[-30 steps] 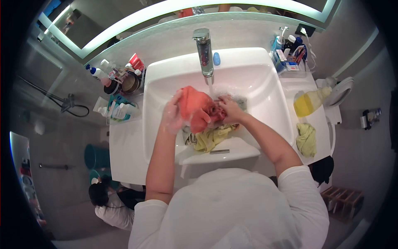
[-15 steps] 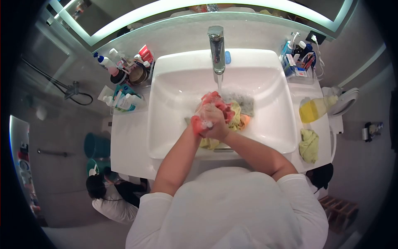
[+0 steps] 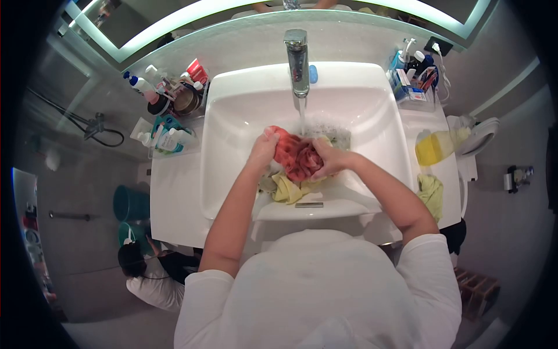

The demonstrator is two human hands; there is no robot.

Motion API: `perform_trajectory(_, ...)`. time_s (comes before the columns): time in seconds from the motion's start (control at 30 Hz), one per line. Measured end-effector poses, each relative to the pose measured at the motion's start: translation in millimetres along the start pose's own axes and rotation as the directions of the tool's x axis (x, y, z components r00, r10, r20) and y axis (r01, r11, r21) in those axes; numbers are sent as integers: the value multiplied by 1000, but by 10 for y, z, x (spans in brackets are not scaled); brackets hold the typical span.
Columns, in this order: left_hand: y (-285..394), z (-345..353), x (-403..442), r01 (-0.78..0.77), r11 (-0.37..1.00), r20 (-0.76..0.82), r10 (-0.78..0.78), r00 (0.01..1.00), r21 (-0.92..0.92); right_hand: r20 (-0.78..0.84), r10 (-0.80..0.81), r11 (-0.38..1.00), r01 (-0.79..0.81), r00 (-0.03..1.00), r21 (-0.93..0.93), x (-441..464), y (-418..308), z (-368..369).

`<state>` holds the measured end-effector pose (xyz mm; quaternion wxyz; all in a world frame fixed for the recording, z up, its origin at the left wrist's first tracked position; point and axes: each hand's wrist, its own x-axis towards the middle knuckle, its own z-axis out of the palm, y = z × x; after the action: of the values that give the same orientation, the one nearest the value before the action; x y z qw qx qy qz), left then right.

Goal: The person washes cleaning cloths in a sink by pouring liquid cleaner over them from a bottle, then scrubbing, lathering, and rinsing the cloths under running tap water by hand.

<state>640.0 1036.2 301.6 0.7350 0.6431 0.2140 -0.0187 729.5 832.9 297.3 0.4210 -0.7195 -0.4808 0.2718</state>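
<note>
The red cloth (image 3: 296, 158) is sitting bunched between the two hands, inside the sink (image 3: 378, 125), just where water is falling from the faucet (image 3: 297, 64). The left hand (image 3: 264, 148) is grasping its left end, and the right hand (image 3: 332, 160) is gripping its right side, some fingertips hiding behind the folds. A yellow cloth (image 3: 286, 191) is lying beneath and in front of it, and a grey, sudsy cloth (image 3: 334, 135) is resting behind the right hand. Wet fabric could be slipping out if either grip loosens, dropping onto the yellow cloth; the stream, striking raised folds, could be splashing over the front rim onto the white shirt (image 3: 317, 285). Farther right, a bottle of yellow liquid (image 3: 433, 150) is standing or lying, I cannot tell which, near a green cloth (image 3: 430, 195).
</note>
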Motion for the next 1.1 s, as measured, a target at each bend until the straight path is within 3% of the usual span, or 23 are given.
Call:
perform_trajectory(0.03, 102, 50, -34, -20, 999, 27, 21, 999, -33, 112, -17, 988, 0, 994, 152, -1, -65, -90)
perform_trajectory(0.13, 414, 281, -176, -71, 986, 114, 89, 989, -154, -235, 82, 992, -57, 968, 110, 159, -241, -168)
perform_trajectory(0.17, 526, 348, -228, -86, 976, 145, 116, 983, -201, -178, 165, 938, -98, 970, 334, 180, -252, -114)
perform_trajectory(0.27, 726, 336, -287, -178, 896, 151, 258, 954, -408, 97, 90, 869, -125, 991, 479, 238, 291, 79)
perform_trajectory(0.3, 766, 263, -299, -213, 848, 129, 311, 942, -485, 24, 24, 906, -32, 999, 422, 87, -47, -85)
perform_trajectory(0.4, 760, -69, -402, -35, 646, 238, 331, 913, -763, 3, 188, 547, -107, 982, 830, -74, 424, -286)
perform_trajectory(0.43, 613, -132, -331, 41, 581, 258, 295, 920, -813, -36, 132, 399, -19, 991, 917, -122, 182, -343)
perform_trajectory(0.5, 302, -90, -136, 192, 592, 350, 163, 923, -783, -110, -21, 213, 112, 994, 971, -20, 40, -268)
perform_trajectory(0.53, 164, -16, -37, 266, 590, 396, 100, 913, -763, -236, 74, 247, 211, 969, 946, 58, -130, -139)
perform_trajectory(0.57, 52, 118, 42, 279, 639, 315, -60, 947, -717, -356, 167, 302, 296, 920, 906, 136, -300, -10)
perform_trajectory(0.6, -71, 243, 123, 302, 681, 214, -213, 953, -667, -460, 196, 469, 329, 866, 820, 197, -429, 169)
perform_trajectory(0.67, -647, 264, 541, 137, 785, 362, 118, 925, -604, -646, 5, 711, 451, 763, 539, 336, -592, 510)
perform_trajectory(0.73, -560, 388, 502, -23, 897, 467, 252, 848, -442, -673, -33, 849, 377, 739, 372, 368, -499, 532)
perform_trajectory(0.8, -305, 482, 323, -154, 980, 516, 198, 833, -128, -690, -79, 941, 282, 719, 186, 433, -337, 568)
perform_trajectory(0.83, -342, 440, 410, 5, 954, 663, 206, 720, -301, -696, -105, 969, 229, 710, 87, 473, -257, 577)
perform_trajectory(0.9, -467, 490, 407, 335, 755, 470, -40, 882, -564, -713, -90, 993, 120, 695, -8, 588, -60, 483)
perform_trajectory(0.97, -275, 658, 89, 344, 750, 117, -340, 933, -565, -740, 4, 1000, 11, 672, 15, 713, 176, 194)
perform_trajectory(1.07, -306, 374, 143, 230, 886, 110, -202, 973, -403, -613, 254, 967, -215, 748, 138, 750, 225, -159)
perform_trajectory(1.1, -102, 250, 31, 147, 983, 129, -132, 983, -110, -648, 156, 980, -197, 745, 9, 846, 313, -222)
